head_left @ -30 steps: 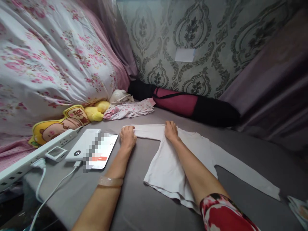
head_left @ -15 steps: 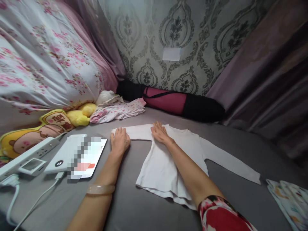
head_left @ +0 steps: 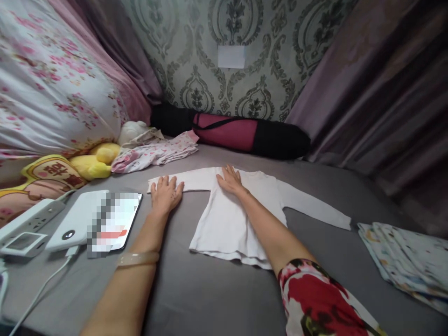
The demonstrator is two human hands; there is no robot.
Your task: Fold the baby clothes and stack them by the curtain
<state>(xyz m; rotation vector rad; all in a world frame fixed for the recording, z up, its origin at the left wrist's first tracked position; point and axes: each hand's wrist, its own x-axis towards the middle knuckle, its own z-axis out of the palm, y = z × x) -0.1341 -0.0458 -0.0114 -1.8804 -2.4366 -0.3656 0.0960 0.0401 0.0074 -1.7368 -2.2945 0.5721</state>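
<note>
A white long-sleeved shirt point(head_left: 224, 219) lies spread on the grey bed sheet point(head_left: 206, 298), its hem toward me and its sleeves out to both sides. My left hand point(head_left: 165, 192) rests flat with fingers apart on the left sleeve near the cuff. On the shirt's left shoulder area lies my right hand point(head_left: 229, 179), palm down and fingers stretched out. My right forearm crosses the body of the shirt and hides part of it. The right sleeve point(head_left: 315, 205) stretches out untouched.
At left are a power strip point(head_left: 33, 219), a white power bank point(head_left: 79, 221) with a cable, and a partly blurred phone point(head_left: 122, 224). Yellow plush toys point(head_left: 93, 163) and a patterned garment point(head_left: 157, 151) lie behind. A long black-and-maroon bag point(head_left: 227, 133) borders the wall; folded cloths point(head_left: 402, 256) lie right.
The view has shifted, so the scene sits further left and higher. My left hand's fingers are spread wider on the sleeve; my right hand stays on the shoulder. More of the folded cloths shows.
</note>
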